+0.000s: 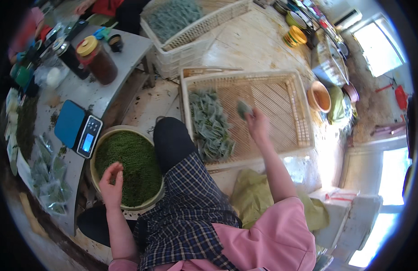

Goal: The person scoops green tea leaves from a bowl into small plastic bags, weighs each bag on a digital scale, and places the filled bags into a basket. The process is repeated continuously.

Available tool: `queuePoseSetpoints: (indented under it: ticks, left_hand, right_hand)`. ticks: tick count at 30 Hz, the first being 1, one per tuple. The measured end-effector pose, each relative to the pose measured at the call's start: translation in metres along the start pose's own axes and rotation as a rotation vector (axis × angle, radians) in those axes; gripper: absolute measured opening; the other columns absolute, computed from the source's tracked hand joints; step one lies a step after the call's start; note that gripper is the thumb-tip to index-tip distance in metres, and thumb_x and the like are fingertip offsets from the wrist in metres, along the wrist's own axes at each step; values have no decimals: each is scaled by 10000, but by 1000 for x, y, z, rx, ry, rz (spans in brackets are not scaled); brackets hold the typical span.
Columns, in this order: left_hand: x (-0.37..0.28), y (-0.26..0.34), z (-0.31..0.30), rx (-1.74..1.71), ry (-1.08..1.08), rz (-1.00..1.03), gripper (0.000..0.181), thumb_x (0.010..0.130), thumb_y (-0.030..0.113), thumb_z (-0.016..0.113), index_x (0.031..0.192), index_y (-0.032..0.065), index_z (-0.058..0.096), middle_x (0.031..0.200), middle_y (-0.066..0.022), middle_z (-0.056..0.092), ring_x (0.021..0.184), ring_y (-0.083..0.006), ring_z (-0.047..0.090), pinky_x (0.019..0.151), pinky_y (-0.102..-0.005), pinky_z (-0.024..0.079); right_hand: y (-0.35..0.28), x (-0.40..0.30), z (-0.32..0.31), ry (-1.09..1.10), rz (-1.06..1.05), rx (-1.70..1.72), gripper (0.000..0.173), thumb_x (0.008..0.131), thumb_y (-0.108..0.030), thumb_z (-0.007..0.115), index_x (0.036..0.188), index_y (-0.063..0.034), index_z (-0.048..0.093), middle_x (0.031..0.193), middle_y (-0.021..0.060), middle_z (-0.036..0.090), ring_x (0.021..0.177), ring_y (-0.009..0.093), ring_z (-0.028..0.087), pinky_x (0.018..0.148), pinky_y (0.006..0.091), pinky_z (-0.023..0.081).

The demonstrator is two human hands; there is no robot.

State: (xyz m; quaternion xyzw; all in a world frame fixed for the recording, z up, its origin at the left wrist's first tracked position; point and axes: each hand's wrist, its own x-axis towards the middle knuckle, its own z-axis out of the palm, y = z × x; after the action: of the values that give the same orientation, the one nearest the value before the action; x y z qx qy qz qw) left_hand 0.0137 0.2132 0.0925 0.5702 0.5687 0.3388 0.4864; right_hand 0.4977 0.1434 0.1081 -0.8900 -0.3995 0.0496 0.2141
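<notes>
My right hand (pixel 258 124) is raised over the slatted plastic crate (pixel 304 111), its fingers closed on a small filled mesh bag (pixel 243 109). Rows of similar filled bags (pixel 212 127) lie along the crate's left side. Over the round tub (pixel 93 169) of loose green plant bits (pixel 131 159), between my knee and the table, hovers my left hand (pixel 112 178). Its fingers are curled with thumb and fingertips near each other; I see nothing in it. A digital scale with a blue plate (pixel 70 123) and lit display stands on the table beside the tub.
The grey table (pixel 71 91) bears a lidded jar (pixel 99 62), a flask (pixel 71 57), a black cup (pixel 115 43) and clear packets (pixel 49 179). Stacked crates (pixel 202 28) hold more bags. Other people (pixel 105 6) work beyond the table. A yellow-green sack (pixel 251 198) lies to my right.
</notes>
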Motion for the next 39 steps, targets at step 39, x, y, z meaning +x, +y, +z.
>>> queuePoseSetpoints:
  ticks: [39]
  left_hand:
    - [92,74,-231,726,681,506,211,827,33,628,1036,53,638,906,-112,643,811,-253,627,744,-342,511]
  right_hand:
    - [-263,-163,136,-880,-908,303,206,820,-176,648,1007,-96,678,987,145,679,868,307,666,764,408,544]
